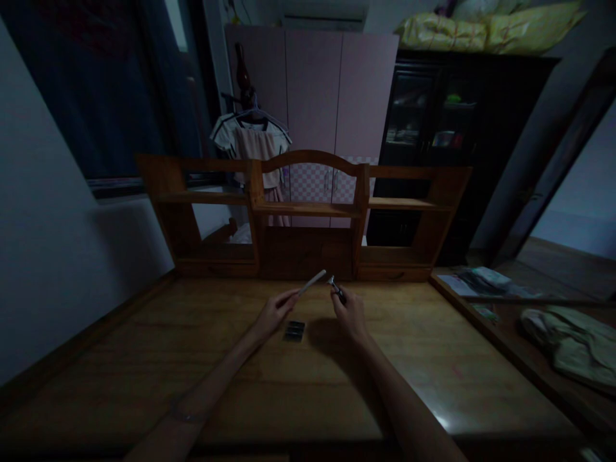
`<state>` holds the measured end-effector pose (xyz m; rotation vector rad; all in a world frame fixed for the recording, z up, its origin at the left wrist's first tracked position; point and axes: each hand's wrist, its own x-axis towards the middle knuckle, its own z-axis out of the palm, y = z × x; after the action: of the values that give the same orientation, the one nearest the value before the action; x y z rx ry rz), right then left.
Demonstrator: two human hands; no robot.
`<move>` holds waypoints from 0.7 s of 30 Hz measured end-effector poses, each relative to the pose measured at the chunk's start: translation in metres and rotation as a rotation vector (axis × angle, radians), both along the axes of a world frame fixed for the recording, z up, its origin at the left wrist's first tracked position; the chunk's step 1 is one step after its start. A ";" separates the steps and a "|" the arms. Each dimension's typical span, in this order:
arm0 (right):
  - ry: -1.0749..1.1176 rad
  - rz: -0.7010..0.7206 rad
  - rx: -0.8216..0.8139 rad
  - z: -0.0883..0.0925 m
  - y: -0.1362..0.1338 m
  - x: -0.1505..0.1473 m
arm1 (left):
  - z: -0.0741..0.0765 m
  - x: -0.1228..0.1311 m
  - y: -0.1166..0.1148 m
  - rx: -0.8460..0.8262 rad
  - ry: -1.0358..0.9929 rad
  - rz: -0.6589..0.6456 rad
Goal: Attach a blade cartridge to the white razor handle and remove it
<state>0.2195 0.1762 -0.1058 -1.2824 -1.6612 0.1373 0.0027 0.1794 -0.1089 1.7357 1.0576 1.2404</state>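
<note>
My left hand is closed on the near end of a slim pale stick-like object, which points up and to the right; its exact kind does not show. Held in my right hand is a razor with a dark handle, its small silvery head upward near the pale stick's far end. A narrow gap separates the two. Below my left hand, a small black blade cartridge pack lies flat on the wooden tabletop.
A wooden shelf unit with open compartments stands along the desk's far edge. Beyond the raised right-hand rim lie a pale cloth bag and plastic-wrapped items. Behind are a pink wardrobe and a dark cabinet.
</note>
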 end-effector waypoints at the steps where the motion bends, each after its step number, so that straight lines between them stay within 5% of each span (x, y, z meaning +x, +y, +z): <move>1: 0.001 0.007 0.001 0.000 0.000 0.000 | -0.001 -0.001 0.001 0.007 0.015 -0.013; 11: -0.009 0.019 0.008 -0.002 0.000 0.000 | -0.005 -0.001 0.004 0.049 0.002 -0.008; 17: -0.006 0.007 0.033 -0.003 0.001 -0.001 | -0.005 -0.007 0.008 0.019 -0.085 0.128; 21: -0.028 -0.013 0.026 -0.004 0.002 0.000 | -0.002 -0.001 0.001 -0.054 -0.108 0.013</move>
<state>0.2193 0.1778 -0.1095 -1.2800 -1.6729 0.0898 0.0012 0.1809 -0.1105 1.6053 1.0310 1.2875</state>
